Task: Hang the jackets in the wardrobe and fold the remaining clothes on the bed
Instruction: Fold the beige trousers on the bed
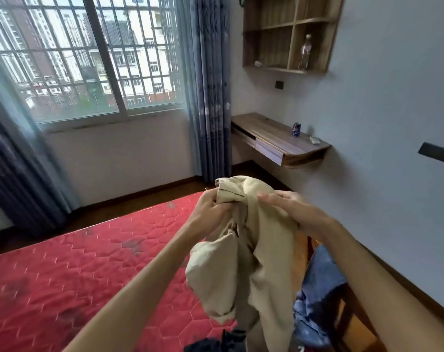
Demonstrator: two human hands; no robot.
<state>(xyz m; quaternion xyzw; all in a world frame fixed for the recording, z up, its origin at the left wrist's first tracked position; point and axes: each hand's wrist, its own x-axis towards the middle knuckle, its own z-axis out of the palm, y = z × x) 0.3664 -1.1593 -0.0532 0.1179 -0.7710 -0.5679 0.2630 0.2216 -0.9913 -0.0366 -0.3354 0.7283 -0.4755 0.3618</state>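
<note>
While the beige garment (241,250) hangs in the air over the bed (89,262), nothing here looks folded. The left hand (210,209) has its fingers (208,198) curled tight round the bunched top edge. The right hand (292,209) lays its fingers (271,198) straight and flat across the cloth just beside them, gripping nothing I can see. Below those fingers the fabric dangles crumpled. Beneath the right fingers a blue garment (320,288) lies heaped, and a dark garment (216,345) sits lower down. No wardrobe in sight. Early going, I'd say, with most of the work left.

head view | looks forward-down | close over hands (254,212)
</note>
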